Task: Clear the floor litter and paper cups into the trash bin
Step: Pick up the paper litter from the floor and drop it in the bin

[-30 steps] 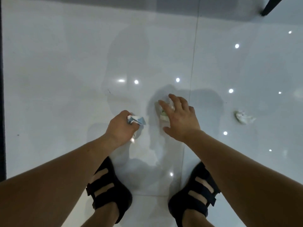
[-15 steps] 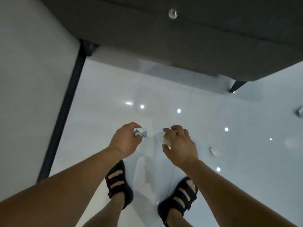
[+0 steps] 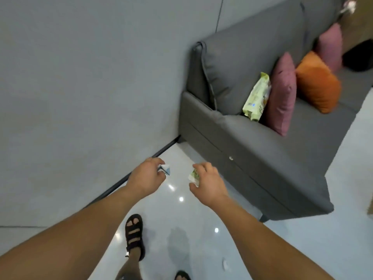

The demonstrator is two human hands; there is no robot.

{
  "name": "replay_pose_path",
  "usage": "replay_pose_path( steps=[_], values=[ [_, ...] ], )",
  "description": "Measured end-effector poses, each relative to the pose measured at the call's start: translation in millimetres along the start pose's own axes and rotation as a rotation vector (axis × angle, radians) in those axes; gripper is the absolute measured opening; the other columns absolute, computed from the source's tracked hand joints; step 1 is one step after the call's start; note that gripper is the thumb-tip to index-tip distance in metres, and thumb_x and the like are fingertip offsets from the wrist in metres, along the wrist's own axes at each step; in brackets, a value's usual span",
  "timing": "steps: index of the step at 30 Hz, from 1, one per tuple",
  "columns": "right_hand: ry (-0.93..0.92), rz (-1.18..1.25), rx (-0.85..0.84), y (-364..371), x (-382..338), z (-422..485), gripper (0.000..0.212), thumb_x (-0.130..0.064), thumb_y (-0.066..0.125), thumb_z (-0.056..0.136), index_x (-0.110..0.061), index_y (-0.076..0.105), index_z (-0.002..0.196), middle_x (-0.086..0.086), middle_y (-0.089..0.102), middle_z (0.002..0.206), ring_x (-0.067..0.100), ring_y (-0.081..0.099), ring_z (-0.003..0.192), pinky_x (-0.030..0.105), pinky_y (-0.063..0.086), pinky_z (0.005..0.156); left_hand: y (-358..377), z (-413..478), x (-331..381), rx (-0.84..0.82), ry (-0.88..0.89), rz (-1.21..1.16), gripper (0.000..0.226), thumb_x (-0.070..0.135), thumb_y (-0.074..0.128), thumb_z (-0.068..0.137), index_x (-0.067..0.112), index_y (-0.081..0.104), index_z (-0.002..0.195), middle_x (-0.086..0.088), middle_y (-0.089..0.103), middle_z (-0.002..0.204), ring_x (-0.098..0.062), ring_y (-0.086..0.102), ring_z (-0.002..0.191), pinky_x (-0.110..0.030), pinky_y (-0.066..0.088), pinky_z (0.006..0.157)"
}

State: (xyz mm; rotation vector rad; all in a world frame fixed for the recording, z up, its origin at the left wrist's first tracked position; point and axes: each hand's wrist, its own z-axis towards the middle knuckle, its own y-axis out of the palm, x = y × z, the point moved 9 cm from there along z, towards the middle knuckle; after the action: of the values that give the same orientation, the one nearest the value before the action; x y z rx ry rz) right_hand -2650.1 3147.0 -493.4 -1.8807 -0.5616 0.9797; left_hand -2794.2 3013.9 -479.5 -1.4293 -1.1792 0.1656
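With a blue-white scrap (image 3: 165,170) pinched in the curled left grip (image 3: 144,177) and a greenish wad (image 3: 193,176) in the curled right grip (image 3: 209,181), a white scrap (image 3: 226,265) is seen on the floor (image 3: 165,215) back by the feet (image 3: 134,236), nearer the right arm (image 3: 262,239).

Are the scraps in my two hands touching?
Apart. Head view: floor shows between the blue scrap in the left hand and the green scrap in the right hand.
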Motion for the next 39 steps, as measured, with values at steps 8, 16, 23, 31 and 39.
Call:
replay_pose_path(
  steps=[8, 16, 23, 31, 39],
  values=[
    [-0.441, -0.167, -0.098, -18.7, -193.2, -64.9, 0.059, -0.037, 0.059, 0.088, -0.024, 0.040, 0.142, -0.001, 0.038, 0.140, 0.022, 0.039, 0.125, 0.034, 0.045, 0.095, -110.6, -193.5, -98.7, 0.247, -0.310, -0.134, 0.021, 0.020, 0.054, 0.087, 0.026, 0.061, 0.106, 0.000, 0.058, 0.106, -0.017, 0.056, 0.085, -0.026, 0.042, 0.071],
    [-0.916, -0.297, -0.181, 61.3, -440.5, -207.0, 0.060, -0.036, 0.062, 0.086, -0.026, 0.041, 0.141, -0.002, 0.039, 0.137, 0.022, 0.039, 0.124, 0.037, 0.045, 0.093, -204.6, -439.0, -242.4, 0.604, -0.611, -0.199, 0.024, 0.019, 0.056, 0.087, 0.023, 0.062, 0.110, -0.001, 0.058, 0.106, -0.019, 0.057, 0.084, -0.026, 0.042, 0.070],
    [-1.254, -0.348, -0.241, 173.2, -636.7, -411.8, 0.061, -0.037, 0.061, 0.085, -0.025, 0.041, 0.141, -0.001, 0.040, 0.137, 0.024, 0.040, 0.124, 0.038, 0.045, 0.094, -231.4, -720.6, -375.5, 0.813, -0.868, -0.166, 0.022, 0.020, 0.056, 0.088, 0.022, 0.062, 0.109, 0.000, 0.059, 0.106, -0.014, 0.054, 0.082, -0.025, 0.041, 0.071],
    [-1.528, -0.312, -0.333, 275.4, -787.6, -614.4, 0.061, -0.037, 0.060, 0.086, -0.025, 0.040, 0.143, -0.002, 0.038, 0.139, 0.023, 0.039, 0.127, 0.037, 0.045, 0.095, -243.1, -960.9, -468.8, 0.961, -1.121, -0.154, 0.023, 0.019, 0.057, 0.088, 0.023, 0.062, 0.110, 0.001, 0.056, 0.101, -0.016, 0.056, 0.083, -0.029, 0.049, 0.072],
    [-1.653, -0.371, -0.427, 391.3, -901.9, -695.2, 0.061, -0.039, 0.059, 0.086, -0.027, 0.040, 0.142, -0.003, 0.039, 0.138, 0.021, 0.040, 0.124, 0.036, 0.046, 0.093, -239.6, -1074.4, -581.2, 0.979, -1.296, -0.219, 0.022, 0.020, 0.058, 0.089, 0.022, 0.062, 0.110, 0.000, 0.059, 0.101, -0.015, 0.056, 0.082, -0.025, 0.045, 0.070]
  ],
)
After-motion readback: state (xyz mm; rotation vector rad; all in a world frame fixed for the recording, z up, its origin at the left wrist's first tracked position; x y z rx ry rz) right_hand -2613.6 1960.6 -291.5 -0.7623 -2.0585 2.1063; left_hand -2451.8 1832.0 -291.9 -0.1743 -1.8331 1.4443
